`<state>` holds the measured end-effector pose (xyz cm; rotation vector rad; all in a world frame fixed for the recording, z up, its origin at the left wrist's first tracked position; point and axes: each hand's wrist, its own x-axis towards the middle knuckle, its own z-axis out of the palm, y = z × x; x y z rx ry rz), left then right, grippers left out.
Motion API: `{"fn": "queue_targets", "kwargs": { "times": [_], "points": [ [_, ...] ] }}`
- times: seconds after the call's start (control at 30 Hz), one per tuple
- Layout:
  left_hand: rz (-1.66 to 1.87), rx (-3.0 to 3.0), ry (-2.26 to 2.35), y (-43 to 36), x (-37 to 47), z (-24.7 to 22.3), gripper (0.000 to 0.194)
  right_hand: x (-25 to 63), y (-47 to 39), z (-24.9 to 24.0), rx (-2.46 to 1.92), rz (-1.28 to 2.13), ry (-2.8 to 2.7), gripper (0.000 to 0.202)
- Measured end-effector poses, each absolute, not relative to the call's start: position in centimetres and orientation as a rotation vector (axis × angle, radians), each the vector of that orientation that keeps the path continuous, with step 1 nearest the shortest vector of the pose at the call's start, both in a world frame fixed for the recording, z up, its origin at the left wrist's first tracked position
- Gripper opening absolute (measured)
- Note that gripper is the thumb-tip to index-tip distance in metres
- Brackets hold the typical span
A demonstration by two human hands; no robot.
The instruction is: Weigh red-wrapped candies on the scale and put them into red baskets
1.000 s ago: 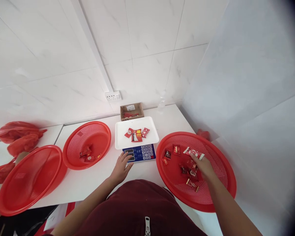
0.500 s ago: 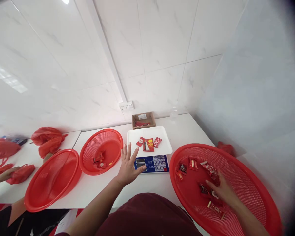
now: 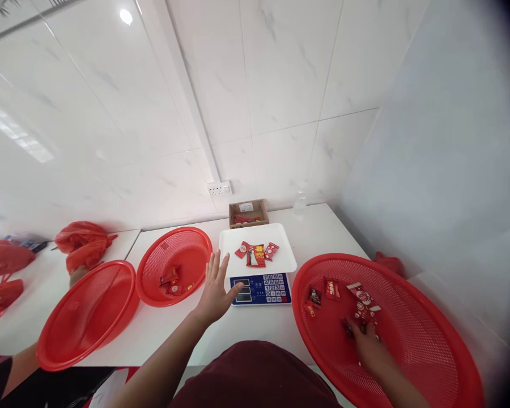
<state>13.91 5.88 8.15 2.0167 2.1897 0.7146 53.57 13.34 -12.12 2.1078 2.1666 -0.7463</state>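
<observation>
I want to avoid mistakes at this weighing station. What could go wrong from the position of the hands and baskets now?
1. The left hand is spread open beside the scale, thumb near its display; a touch on the white tray might disturb the reading.
2. The right hand lies on the wrapped candies in the large red basket; several may come up together.
3. That basket seems to reach past the table edge and could tip.

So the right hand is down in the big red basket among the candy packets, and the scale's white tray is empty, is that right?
Not quite. The right hand is indeed in the big red basket among the candy packets, but the scale's white tray is not empty: the head view shows a few red packets lying on it.
</observation>
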Motion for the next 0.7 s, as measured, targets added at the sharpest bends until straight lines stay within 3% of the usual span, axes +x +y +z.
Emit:
{"fn": "queue_targets", "kwargs": {
  "times": [0.2, 0.5, 0.63, 0.7],
  "points": [
    [0.685, 2.031, 2.167, 5.8, 13.9, 7.0, 0.072, 53.3, 13.9, -7.7, 2.082, -0.823, 2.074, 0.056],
    [0.68, 2.031, 2.112, 6.8, 14.5, 7.4, 0.068, 54.9, 15.1, -7.4, 2.565, -1.325, 1.917, 0.053],
    [0.683, 1.994, 2.09, 6.8, 14.4, 7.3, 0.065, 53.7, 15.8, -6.1, 2.711, -1.271, 1.872, 0.045],
    [0.678, 1.961, 2.058, 6.7, 14.7, 7.4, 0.063, 52.3, 15.6, -4.7, 2.687, -1.419, 1.886, 0.04]
  ]
}}
